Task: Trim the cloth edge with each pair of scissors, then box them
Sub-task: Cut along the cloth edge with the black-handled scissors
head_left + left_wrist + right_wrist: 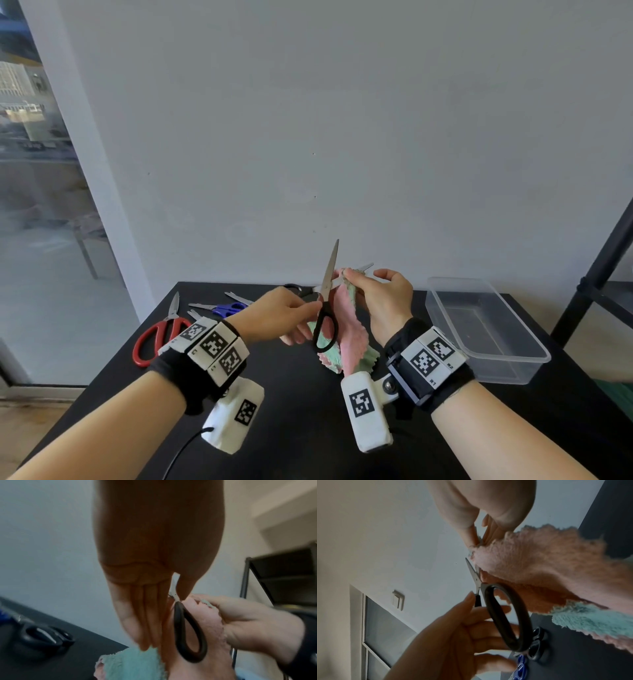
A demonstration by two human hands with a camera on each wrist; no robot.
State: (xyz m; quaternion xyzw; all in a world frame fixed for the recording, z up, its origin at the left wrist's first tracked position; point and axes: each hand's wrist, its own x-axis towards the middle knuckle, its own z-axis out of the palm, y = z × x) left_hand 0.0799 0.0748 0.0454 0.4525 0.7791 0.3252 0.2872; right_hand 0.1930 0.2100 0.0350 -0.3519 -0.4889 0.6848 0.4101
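Observation:
My left hand (308, 308) pinches a black-handled pair of scissors (329, 274) near the pivot, above the black table (291, 428). One blade points up and the large handle loop (178, 628) hangs free. My right hand (356, 277) pinches the top edge of a pink and green cloth (349, 329), which hangs down to the table. The cloth's top edge (547, 563) sits right against the blade (473, 573). A second blade tip shows just beyond the right fingers. The left thumb (471, 599) presses on the scissors' black shank.
Red scissors (157, 335), blue scissors (226, 308) and another black-handled pair (298, 289) lie on the table's left and far side. A clear plastic box (486, 329) stands at the right. A black shelf frame (596, 274) rises beyond it.

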